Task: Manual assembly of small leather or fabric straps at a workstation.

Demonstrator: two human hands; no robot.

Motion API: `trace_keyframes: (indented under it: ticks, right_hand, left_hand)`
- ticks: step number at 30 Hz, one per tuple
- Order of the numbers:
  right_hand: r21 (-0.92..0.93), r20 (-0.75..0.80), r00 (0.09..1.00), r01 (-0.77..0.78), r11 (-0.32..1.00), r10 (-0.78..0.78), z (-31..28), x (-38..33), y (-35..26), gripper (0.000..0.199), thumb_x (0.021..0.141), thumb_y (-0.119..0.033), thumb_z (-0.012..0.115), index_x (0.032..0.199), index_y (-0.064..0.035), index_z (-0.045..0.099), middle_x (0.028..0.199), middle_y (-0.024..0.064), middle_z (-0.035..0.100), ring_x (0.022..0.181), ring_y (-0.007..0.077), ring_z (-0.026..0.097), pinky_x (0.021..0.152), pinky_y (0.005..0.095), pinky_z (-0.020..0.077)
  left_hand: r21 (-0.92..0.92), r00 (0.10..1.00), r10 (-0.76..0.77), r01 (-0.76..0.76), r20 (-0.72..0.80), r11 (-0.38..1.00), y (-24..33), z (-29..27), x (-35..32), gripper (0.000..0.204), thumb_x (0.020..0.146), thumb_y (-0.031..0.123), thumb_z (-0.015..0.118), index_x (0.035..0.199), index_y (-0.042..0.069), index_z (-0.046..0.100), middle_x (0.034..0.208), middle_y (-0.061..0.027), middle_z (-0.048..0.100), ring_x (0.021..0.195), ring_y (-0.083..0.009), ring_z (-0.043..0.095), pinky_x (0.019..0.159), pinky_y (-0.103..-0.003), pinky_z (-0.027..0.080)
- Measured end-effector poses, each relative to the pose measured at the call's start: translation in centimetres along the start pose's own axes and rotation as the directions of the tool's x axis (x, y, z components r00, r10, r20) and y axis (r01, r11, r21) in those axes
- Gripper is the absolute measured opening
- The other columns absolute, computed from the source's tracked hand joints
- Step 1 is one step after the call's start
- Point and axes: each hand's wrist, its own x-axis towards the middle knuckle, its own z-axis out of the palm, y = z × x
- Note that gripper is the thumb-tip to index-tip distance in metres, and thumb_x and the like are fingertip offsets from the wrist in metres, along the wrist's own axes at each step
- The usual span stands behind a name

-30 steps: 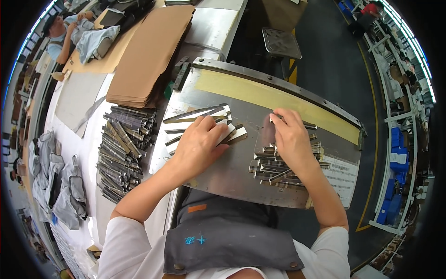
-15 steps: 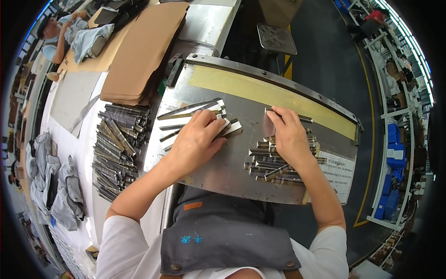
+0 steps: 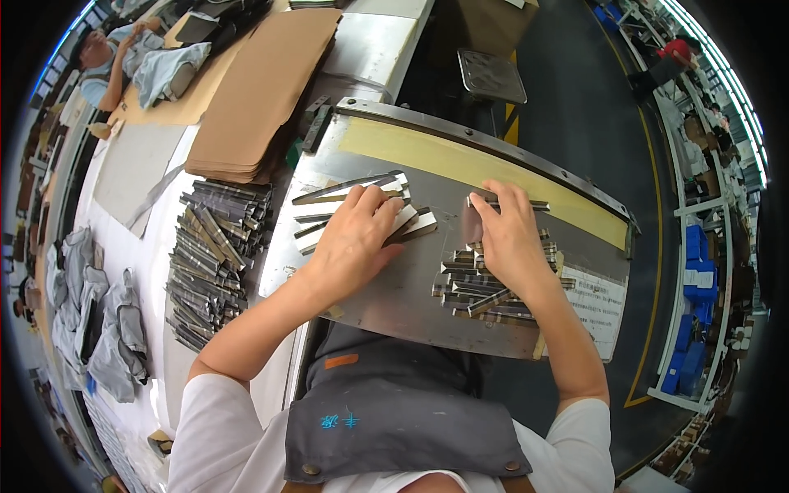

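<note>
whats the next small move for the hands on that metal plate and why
Probably slide the left hand rightward, drawing the loose metal strips under its fingers toward the pile of strips beneath the right hand. Both hands lie flat on strips on the metal plate, and the left group is fanned out and apart from the pile, so gathering seems the likely step.

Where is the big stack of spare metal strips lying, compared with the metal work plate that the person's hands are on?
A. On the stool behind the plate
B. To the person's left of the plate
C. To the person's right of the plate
B: the stack of metal strips lies on the white table, to the left of the metal work plate that bears both hands.
</note>
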Motion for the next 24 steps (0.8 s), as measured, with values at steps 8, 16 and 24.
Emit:
trace_keyframes:
  ticks: [8, 16, 24]
  right_hand:
    - [0.385, -0.017, 0.997, 0.079, 0.92, -0.079, 2.8, 2.4, -3.5, 0.047, 0.075, -0.005, 0.074, 0.119, 0.0018, 0.059, 0.112, 0.0129, 0.055, 0.103, 0.0304, 0.053, 0.089, 0.0372, 0.047]
    - [0.46, 0.203, 0.978, -0.129, 0.879, 0.037, 2.4, 4.1, -3.2, 0.038, 0.072, -0.004, 0.074, 0.107, -0.0016, 0.062, 0.096, 0.0104, 0.059, 0.083, 0.0271, 0.059, 0.078, 0.0378, 0.0501]
    - [0.479, 0.264, 0.964, -0.101, 0.872, -0.033, 2.8, 4.9, -3.0, 0.021, 0.073, -0.015, 0.075, 0.087, -0.0012, 0.067, 0.084, 0.0131, 0.066, 0.08, 0.0291, 0.064, 0.072, 0.0387, 0.0507]
  left_hand:
    - [-0.033, 0.993, -0.097, 0.1, 0.071, 0.994, -1.2, -0.1, -1.0, 0.046, 0.066, 0.012, 0.082, 0.105, 0.0, 0.06, 0.092, -0.0131, 0.056, 0.094, -0.0326, 0.056, 0.081, -0.041, 0.049]
    - [-0.074, 0.992, -0.079, 0.087, 0.103, 0.993, -0.6, 0.7, 1.2, 0.038, 0.068, 0.014, 0.079, 0.103, 0.005, 0.067, 0.09, -0.012, 0.057, 0.09, -0.0318, 0.057, 0.078, -0.041, 0.048]
    - [-0.224, 0.965, -0.12, 0.173, 0.234, 0.959, -1.5, -0.3, 2.3, 0.025, 0.071, 0.009, 0.075, 0.091, 0.001, 0.062, 0.084, -0.0129, 0.061, 0.078, -0.0286, 0.061, 0.07, -0.038, 0.049]
